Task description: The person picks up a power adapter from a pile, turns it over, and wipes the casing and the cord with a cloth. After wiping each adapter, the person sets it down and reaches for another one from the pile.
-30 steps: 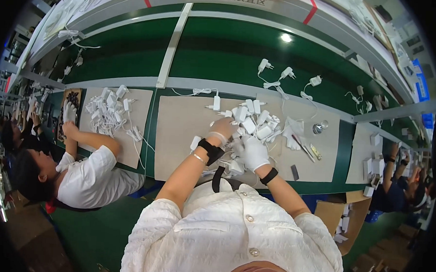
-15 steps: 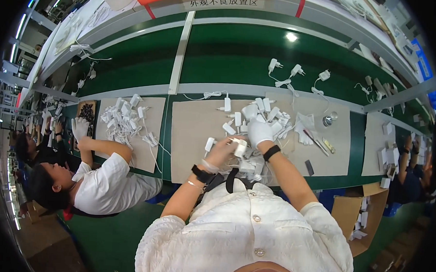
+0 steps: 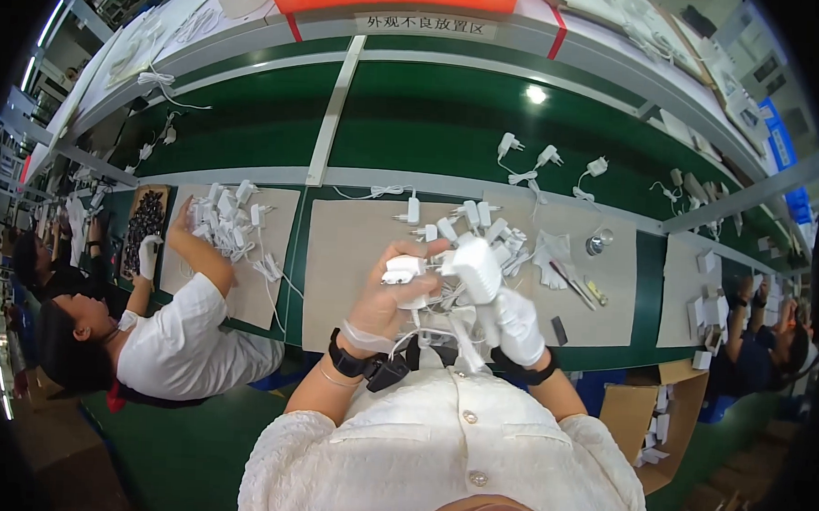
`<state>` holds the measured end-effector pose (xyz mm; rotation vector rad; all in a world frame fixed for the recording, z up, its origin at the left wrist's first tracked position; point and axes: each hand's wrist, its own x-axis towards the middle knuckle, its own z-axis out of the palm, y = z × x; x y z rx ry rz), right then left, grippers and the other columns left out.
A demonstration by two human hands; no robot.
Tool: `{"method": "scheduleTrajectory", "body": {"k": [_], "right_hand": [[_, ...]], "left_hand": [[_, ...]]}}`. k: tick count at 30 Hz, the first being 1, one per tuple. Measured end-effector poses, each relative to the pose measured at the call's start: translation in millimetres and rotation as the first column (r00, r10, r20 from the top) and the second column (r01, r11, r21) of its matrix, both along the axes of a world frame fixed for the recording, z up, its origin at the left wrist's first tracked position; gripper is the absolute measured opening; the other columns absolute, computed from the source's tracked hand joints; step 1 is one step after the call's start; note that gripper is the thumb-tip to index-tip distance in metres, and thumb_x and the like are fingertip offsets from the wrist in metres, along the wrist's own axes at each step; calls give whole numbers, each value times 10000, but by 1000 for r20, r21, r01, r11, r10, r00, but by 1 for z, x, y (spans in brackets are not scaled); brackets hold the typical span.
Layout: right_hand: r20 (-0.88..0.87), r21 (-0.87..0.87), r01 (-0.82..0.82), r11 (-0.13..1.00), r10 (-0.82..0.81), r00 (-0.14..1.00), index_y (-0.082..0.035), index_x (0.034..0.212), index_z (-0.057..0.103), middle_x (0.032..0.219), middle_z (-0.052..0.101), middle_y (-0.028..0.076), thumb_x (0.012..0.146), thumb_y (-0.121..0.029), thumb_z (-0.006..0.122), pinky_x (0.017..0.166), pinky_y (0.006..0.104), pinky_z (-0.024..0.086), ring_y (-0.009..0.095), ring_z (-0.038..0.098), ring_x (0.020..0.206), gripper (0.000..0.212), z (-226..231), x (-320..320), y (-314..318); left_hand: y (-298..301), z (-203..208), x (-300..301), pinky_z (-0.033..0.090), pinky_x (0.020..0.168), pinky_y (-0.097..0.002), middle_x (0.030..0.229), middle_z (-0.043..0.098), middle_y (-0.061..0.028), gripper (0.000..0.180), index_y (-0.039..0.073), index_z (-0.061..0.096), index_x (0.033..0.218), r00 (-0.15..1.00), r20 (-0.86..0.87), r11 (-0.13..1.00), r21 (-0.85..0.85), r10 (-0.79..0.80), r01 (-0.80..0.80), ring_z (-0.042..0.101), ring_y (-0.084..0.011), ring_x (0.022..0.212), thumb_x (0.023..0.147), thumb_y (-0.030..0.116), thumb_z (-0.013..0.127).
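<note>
My left hand [image 3: 380, 300] is closed round a white power adapter [image 3: 403, 271], held above the table close to my chest. In a white glove, my right hand [image 3: 518, 326] grips another white power adapter [image 3: 475, 269], raised close to the camera beside the first. White cables hang below both hands, and which adapter each belongs to is hard to make out. Just beyond my hands lies a heap of white adapters [image 3: 497, 230] with their cables, partly hidden by the held ones. One more adapter [image 3: 413, 207] lies at the heap's left edge.
To the right are a crumpled white glove [image 3: 550, 260], tweezers [image 3: 573, 285], a small glass jar [image 3: 598, 242] and a dark grey bar [image 3: 559, 331]. A cardboard box [image 3: 624, 413] stands low at right. At left, a co-worker [image 3: 182, 346] reaches toward another adapter pile [image 3: 230, 220].
My right hand has come back from the heap with an adapter and lifted it. My left hand has turned its adapter and raised it. The co-worker's arm has moved toward their pile.
</note>
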<state>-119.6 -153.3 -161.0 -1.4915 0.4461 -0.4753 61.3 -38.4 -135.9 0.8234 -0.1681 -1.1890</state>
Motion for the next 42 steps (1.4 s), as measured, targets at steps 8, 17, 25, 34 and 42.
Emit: {"method": "scheduleTrajectory", "body": {"k": [8,17,25,34,42], "right_hand": [[117,379,-283,881,257,959,17,1014,622,537,440,-33,1015,-400,317,544,222,376,64,381,476,517,1,4,2],[-195,103,22,994,-2,981,-22,865,657,549,531,9,936,-191,551,498,298,424,125,525,489,211,13,-1,14],[-1,-770,108,629,-169,986,-83,742,650,587,576,69,760,-128,692,464,329,442,230,577,513,65,13,5,5],[-84,-848,22,530,-175,981,-122,717,643,546,544,39,772,-168,698,443,328,427,203,548,475,90,41,10,8],[-18,-445,233,865,-269,963,-61,693,639,475,490,55,895,-217,600,416,321,396,227,501,406,259,27,12,2]], "left_hand": [[0,9,-11,504,676,-246,1021,615,-91,415,47,522,1203,989,96,991,-57,-113,118,597,-127,741,810,0,643],[4,15,-22,496,644,-238,940,623,-76,440,32,522,1223,978,204,998,60,-45,34,601,-115,708,810,40,675],[8,10,-20,495,600,-239,861,628,-70,426,20,507,1229,978,197,994,105,-64,44,598,-112,664,832,78,648],[7,-23,-5,490,561,-238,849,631,-71,324,47,548,1148,974,-195,976,162,-114,147,593,-137,599,868,197,611],[-11,-16,-14,503,585,-248,943,624,-84,311,61,555,1152,973,213,951,308,-89,19,604,-139,688,891,224,602]]}}
